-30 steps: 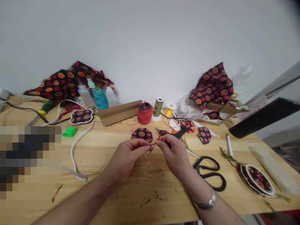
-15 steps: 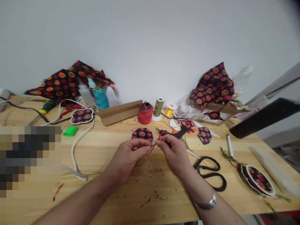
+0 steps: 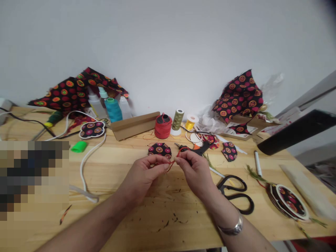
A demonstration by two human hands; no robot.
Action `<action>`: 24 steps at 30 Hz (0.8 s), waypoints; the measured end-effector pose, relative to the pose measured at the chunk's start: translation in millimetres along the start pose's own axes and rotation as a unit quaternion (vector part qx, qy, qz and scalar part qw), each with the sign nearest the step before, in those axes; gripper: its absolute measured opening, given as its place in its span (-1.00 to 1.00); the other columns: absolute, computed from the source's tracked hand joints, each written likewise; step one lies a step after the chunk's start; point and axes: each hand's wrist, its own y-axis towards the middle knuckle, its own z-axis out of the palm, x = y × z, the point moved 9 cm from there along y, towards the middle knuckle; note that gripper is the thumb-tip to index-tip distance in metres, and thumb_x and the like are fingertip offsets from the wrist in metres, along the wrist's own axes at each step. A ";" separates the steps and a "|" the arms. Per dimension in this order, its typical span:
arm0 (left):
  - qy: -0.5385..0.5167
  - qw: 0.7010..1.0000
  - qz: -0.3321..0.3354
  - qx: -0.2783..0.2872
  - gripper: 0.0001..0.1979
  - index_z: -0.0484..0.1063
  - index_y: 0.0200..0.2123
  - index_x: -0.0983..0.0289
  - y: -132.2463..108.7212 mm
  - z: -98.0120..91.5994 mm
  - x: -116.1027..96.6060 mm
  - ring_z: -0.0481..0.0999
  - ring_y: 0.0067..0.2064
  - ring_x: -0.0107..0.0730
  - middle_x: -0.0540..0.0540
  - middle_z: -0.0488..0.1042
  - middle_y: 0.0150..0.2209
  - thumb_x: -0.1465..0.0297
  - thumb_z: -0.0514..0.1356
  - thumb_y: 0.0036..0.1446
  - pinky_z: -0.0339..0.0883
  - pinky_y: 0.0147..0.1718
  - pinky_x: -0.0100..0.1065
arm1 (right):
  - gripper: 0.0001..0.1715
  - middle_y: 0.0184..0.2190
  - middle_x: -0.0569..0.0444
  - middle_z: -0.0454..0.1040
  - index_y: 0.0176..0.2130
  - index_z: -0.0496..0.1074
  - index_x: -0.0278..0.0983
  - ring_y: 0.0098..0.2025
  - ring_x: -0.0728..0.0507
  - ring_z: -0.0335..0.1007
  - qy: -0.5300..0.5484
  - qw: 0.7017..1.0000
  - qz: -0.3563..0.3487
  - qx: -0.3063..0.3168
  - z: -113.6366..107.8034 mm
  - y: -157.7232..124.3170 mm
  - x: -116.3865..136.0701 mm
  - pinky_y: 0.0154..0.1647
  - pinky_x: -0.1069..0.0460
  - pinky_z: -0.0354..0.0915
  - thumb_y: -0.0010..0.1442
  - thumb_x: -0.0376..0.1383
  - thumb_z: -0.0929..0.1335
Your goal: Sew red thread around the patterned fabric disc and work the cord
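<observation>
Between my two hands runs a thin red cord (image 3: 172, 163), pinched near its middle over the wooden table (image 3: 147, 224). My left hand (image 3: 147, 175) has thumb and fingertips closed on it from the left. From the right, my right hand (image 3: 195, 171) pinches the same cord, and a small loop rises above those fingertips. A patterned fabric disc (image 3: 160, 150) lies just behind the fingers. Black-handled scissors (image 3: 240, 203) rest beside my right wrist, which wears a silver bracelet.
Behind stand a red cord spool (image 3: 163, 126), an olive thread cone (image 3: 178, 119), a yellow spool (image 3: 191, 122) and a cardboard tray (image 3: 135, 126). A glue gun (image 3: 201, 149) lies beyond my right hand. At right are a marker (image 3: 257, 163) and a round patterned piece (image 3: 291, 203).
The loose end of red cord below the fingertips has shifted slightly. Both hands keep nearly the same place and grip.
</observation>
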 end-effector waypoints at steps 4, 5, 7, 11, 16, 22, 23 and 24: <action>-0.006 1.000 -0.003 -0.004 -0.92 0.50 -0.47 0.23 -0.3 -0.3 0.4 0.01 -0.71 -0.62 -0.16 0.19 -0.75 0.37 0.25 -0.10 -0.18 -0.70 -0.47 | -0.82 -0.59 0.16 0.33 -0.53 0.35 -0.29 -0.52 0.00 0.20 -0.002 1.000 0.001 0.004 0.9 -0.6 -0.5 -0.51 0.14 0.14 0.09 -0.31 0.29; -0.008 1.000 -0.005 -0.006 -0.92 0.50 -0.47 0.23 -0.5 -0.3 0.3 0.02 -0.71 -0.62 -0.15 0.21 -0.74 0.36 0.25 -0.10 -0.18 -0.70 -0.47 | -0.82 -0.59 0.16 0.33 -0.52 0.36 -0.29 -0.52 0.00 0.21 -0.003 1.000 0.001 0.004 0.9 -0.7 -0.3 -0.51 0.14 0.14 0.09 -0.31 0.29; -0.011 1.000 -0.004 -0.008 -0.92 0.51 -0.48 0.23 -0.9 -0.2 -0.8 0.03 -0.70 -0.63 -0.13 0.27 -0.71 0.37 0.25 -0.11 -0.17 -0.70 -0.47 | -0.82 -0.60 0.16 0.32 -0.53 0.36 -0.29 -0.52 0.00 0.21 -0.005 1.000 -0.001 0.003 0.6 -0.6 0.6 -0.51 0.14 0.14 0.09 -0.32 0.30; -0.010 1.000 -0.002 -0.006 -0.92 0.52 -0.49 0.24 -1.4 -0.1 -1.1 0.07 -0.69 -0.62 -0.09 0.37 -0.64 0.37 0.25 -0.12 -0.13 -0.69 -0.47 | -0.83 -0.59 0.16 0.33 -0.53 0.36 -0.29 -0.51 0.00 0.22 -0.006 1.000 -0.005 0.002 0.0 -0.1 1.6 -0.50 0.14 0.15 0.08 -0.33 0.30; -0.020 1.000 -0.008 0.002 -0.88 0.54 -0.46 0.26 -0.8 0.4 2.0 0.06 -0.69 -0.61 -0.10 0.29 -0.72 0.34 0.26 -0.12 -0.15 -0.68 -0.47 | -0.83 -0.57 0.15 0.37 -0.52 0.36 -0.29 -0.50 -0.01 0.25 -0.014 1.000 -0.002 -0.001 -0.4 -0.5 -0.2 -0.49 0.13 0.16 0.09 -0.33 0.29; -0.019 0.999 -0.025 0.019 -0.82 0.54 -0.44 0.28 -0.7 3.6 4.9 -0.03 -0.69 -0.63 -0.14 0.15 -0.76 0.30 0.26 -0.11 -0.24 -0.70 -0.48 | -0.83 -0.56 0.15 0.41 -0.52 0.37 -0.29 -0.48 -0.01 0.30 0.008 1.000 -0.001 0.007 1.0 -0.8 1.1 -0.47 0.13 0.18 0.09 -0.36 0.29; -0.015 0.999 -0.024 0.021 -0.82 0.54 -0.43 0.28 -0.8 3.8 4.7 -0.03 -0.69 -0.62 -0.14 0.15 -0.76 0.30 0.26 -0.11 -0.25 -0.70 -0.48 | -0.83 -0.56 0.15 0.42 -0.53 0.37 -0.29 -0.49 -0.01 0.30 0.012 1.000 -0.001 0.009 1.3 -0.6 1.6 -0.47 0.13 0.18 0.09 -0.36 0.29; -0.011 0.999 -0.022 0.020 -0.82 0.55 -0.42 0.28 -1.0 3.6 4.2 -0.03 -0.69 -0.61 -0.13 0.16 -0.76 0.30 0.25 -0.11 -0.25 -0.69 -0.47 | -0.82 -0.57 0.15 0.42 -0.53 0.37 -0.28 -0.49 -0.01 0.30 0.014 1.000 -0.003 0.010 1.4 -0.5 2.1 -0.47 0.13 0.18 0.09 -0.36 0.29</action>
